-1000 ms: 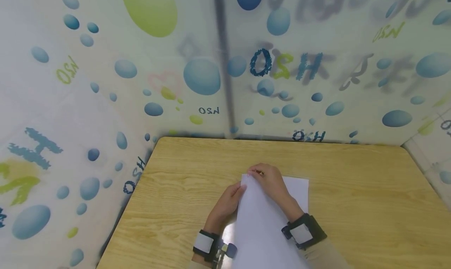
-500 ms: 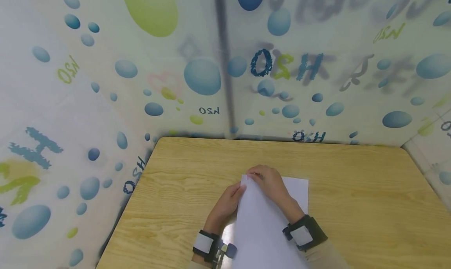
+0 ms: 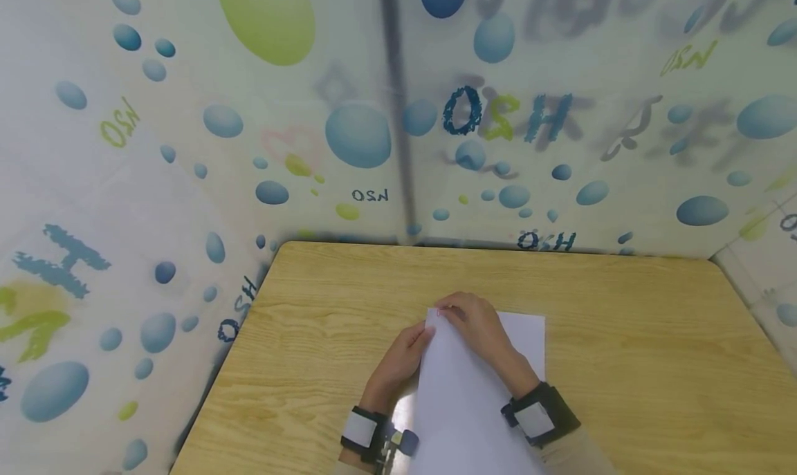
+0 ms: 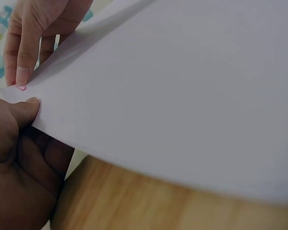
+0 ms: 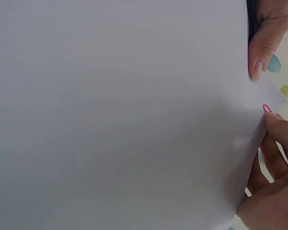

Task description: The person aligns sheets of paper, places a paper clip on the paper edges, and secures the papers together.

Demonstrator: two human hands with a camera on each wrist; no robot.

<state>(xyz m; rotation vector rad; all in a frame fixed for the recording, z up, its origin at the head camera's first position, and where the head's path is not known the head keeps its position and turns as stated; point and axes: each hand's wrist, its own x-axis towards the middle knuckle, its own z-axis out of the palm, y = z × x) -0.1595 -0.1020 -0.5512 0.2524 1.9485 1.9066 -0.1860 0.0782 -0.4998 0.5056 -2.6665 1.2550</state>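
White paper point(image 3: 467, 406) is held up over the table, its top left corner between the two hands. My left hand point(image 3: 401, 357) grips the left edge just below that corner, thumb on the front face and the other fingers behind. At the top edge, my right hand point(image 3: 479, 326) pinches a small pink paper clip point(image 5: 267, 108) that sits on the paper near the corner. In the right wrist view only the clip's looped end shows beyond the thumb. The left wrist view shows the clip point(image 4: 21, 87) right under the right fingertips.
A wooden table point(image 3: 330, 309) lies beneath the paper. Behind it hangs a pale wall covering point(image 3: 299, 101) with blue and green dots and lettering. Straps with small devices sit on the left wrist point(image 3: 361, 430) and right wrist point(image 3: 538, 413).
Very little differs. The right hand and wrist have shifted slightly downward at the paper's top edge, while the left hand keeps its hold in the same place.
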